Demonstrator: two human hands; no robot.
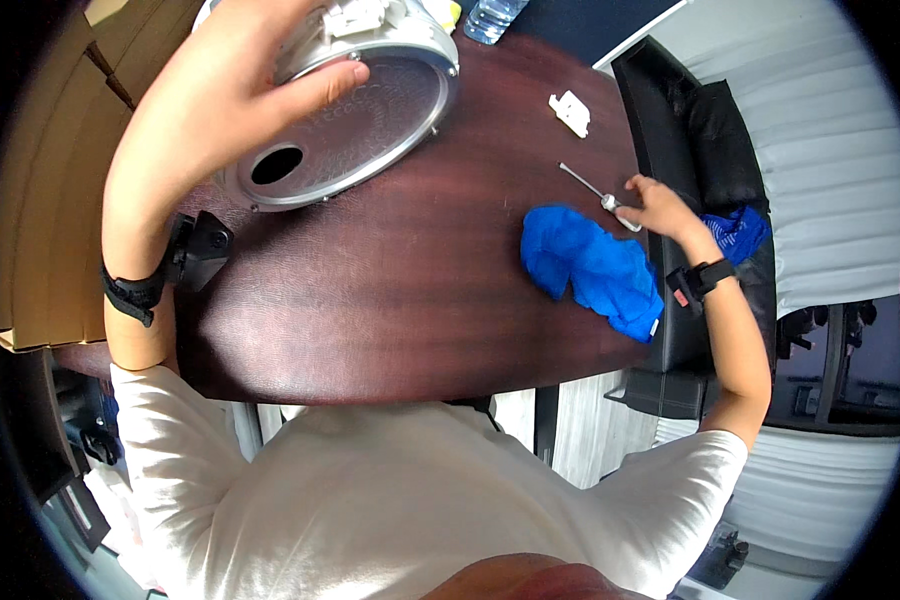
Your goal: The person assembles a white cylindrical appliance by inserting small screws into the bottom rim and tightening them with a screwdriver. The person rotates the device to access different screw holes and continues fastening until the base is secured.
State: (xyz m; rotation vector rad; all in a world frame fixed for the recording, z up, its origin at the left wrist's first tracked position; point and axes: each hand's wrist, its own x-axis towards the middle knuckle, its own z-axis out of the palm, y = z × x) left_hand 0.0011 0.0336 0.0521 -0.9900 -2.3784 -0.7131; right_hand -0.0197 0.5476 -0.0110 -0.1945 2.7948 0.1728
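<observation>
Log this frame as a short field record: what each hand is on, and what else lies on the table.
left hand: grips the rim of a round metal appliance part, tilted, with a dark hole in its face
right hand: closed on the handle of a screwdriver lying on the table
table: dark wood
also there: blue cloth, small white plastic piece, water bottle

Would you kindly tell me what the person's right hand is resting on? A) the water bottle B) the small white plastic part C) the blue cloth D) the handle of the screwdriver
D: the right hand closes on the handle end of the screwdriver, just beyond the blue cloth.
</observation>
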